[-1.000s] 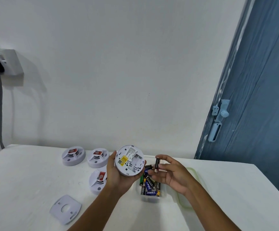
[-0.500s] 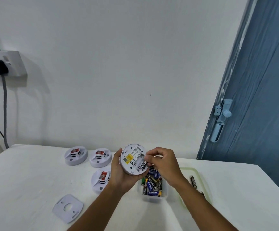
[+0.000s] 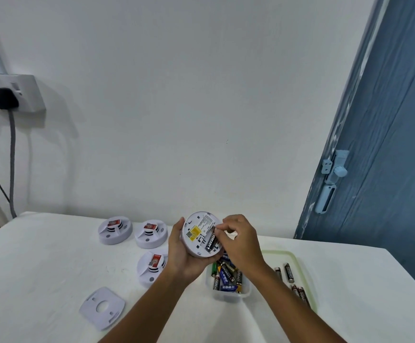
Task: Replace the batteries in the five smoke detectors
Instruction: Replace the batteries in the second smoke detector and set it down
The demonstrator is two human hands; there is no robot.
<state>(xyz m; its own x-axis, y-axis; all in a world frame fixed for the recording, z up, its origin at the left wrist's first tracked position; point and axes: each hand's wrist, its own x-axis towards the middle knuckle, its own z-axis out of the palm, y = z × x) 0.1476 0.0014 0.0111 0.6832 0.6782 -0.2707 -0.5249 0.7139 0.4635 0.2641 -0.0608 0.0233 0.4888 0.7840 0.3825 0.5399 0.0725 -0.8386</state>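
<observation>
My left hand (image 3: 180, 253) grips a round white smoke detector (image 3: 197, 231) with its back turned toward me, held above the table. A black battery (image 3: 210, 241) lies in the open compartment of that detector. My right hand (image 3: 241, 240) pinches the battery's upper end with curled fingers. Three other white smoke detectors (image 3: 115, 230) (image 3: 150, 233) (image 3: 152, 267) sit on the white table (image 3: 40, 268) to the left. Below my hands stands a clear tub (image 3: 227, 294) with several batteries inside.
A pale green lid (image 3: 300, 266) with several loose batteries lies right of the tub. A white mounting plate (image 3: 102, 308) lies at the front left. A blue door (image 3: 387, 169) stands on the right. A wall socket with a black plug (image 3: 4, 97) hangs at the left.
My right hand carried the battery from above the tub up to the detector's back and set it in the compartment. The detector has tilted a little toward me.
</observation>
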